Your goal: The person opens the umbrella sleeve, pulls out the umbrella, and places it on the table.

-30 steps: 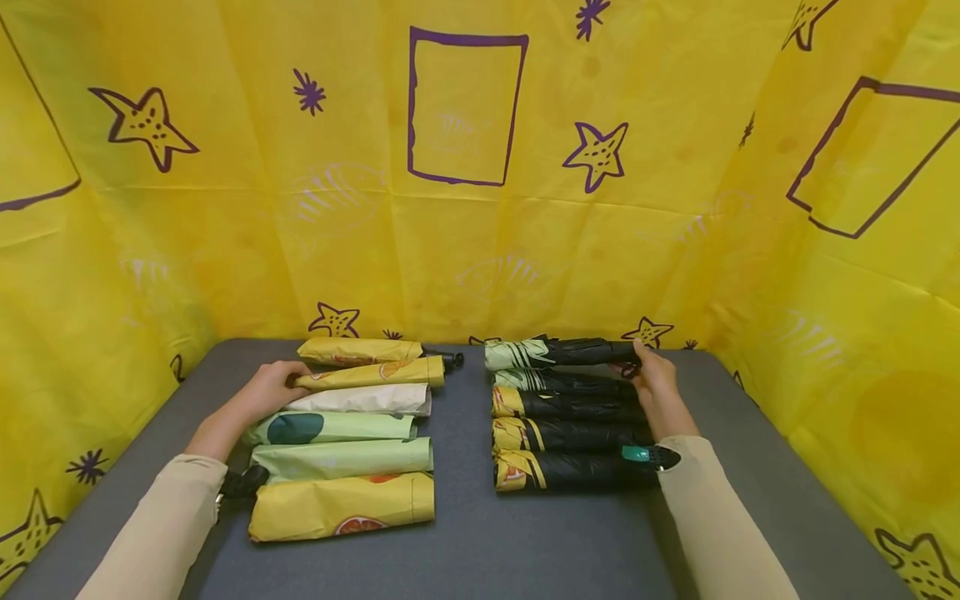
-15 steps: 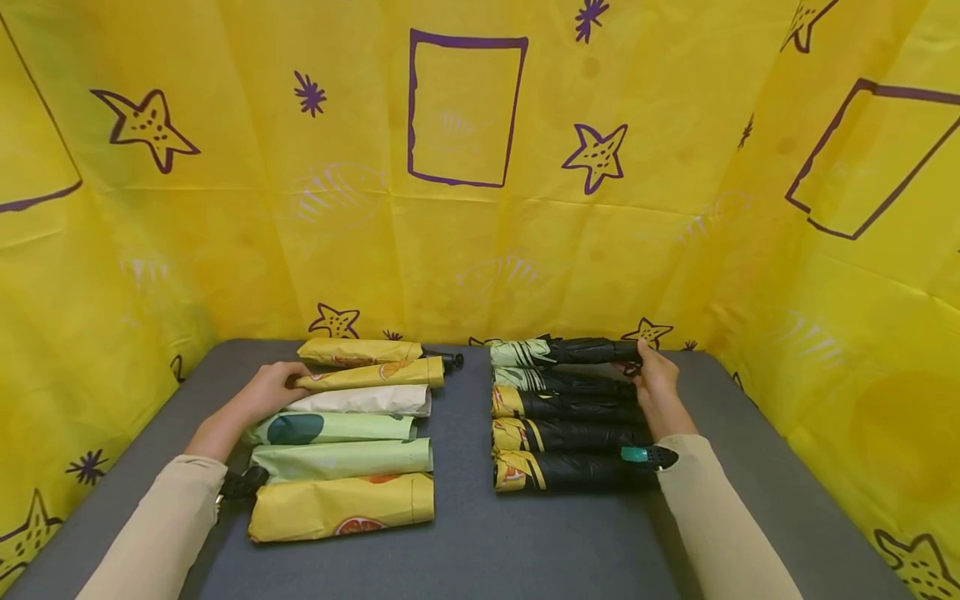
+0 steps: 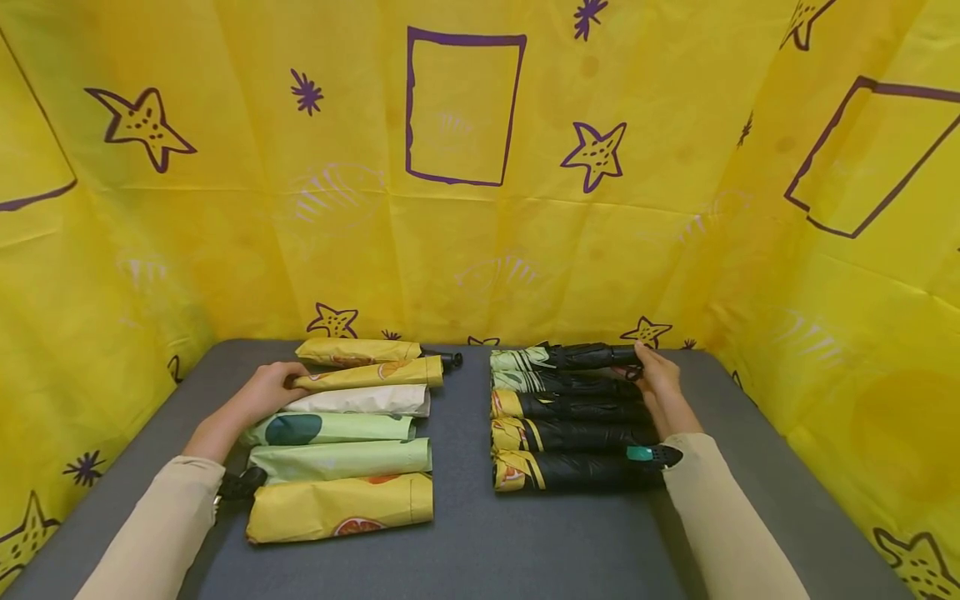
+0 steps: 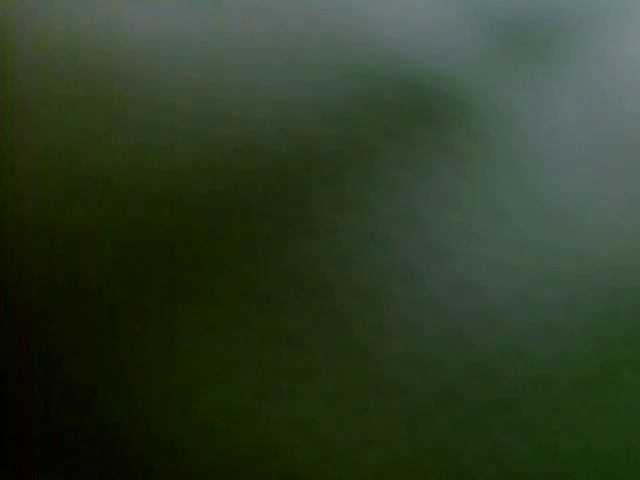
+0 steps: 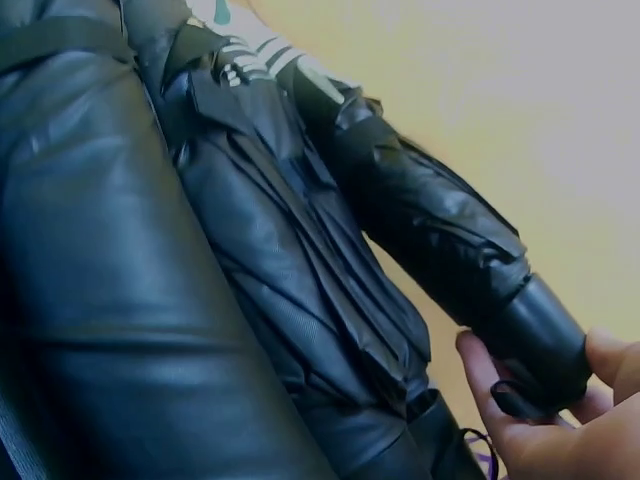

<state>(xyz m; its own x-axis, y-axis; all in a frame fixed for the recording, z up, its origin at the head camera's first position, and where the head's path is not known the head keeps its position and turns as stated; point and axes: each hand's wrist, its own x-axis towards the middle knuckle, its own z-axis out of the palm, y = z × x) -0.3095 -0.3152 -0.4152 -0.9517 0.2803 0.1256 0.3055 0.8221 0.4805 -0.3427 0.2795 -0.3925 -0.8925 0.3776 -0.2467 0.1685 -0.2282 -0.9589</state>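
Note:
My right hand grips the black handle of a folded umbrella at the back of the right row. Its light-green patterned end points left, close against the umbrella behind which the row continues toward me. In the right wrist view, thumb and fingers wrap the handle end. My left hand pinches the left end of a yellow umbrella sleeve printed with orange slices, second from the back in the left row. The left wrist view is a dark green blur.
Several more folded umbrellas lie side by side in the right row. On the left are a white sleeve, green sleeves, a yellow front one and a yellow back one with a black handle. Yellow cloth surrounds the grey table.
The umbrella in my right hand has shifted slightly right and come down toward me, against its neighbour. My left hand has stayed at the yellow sleeve.

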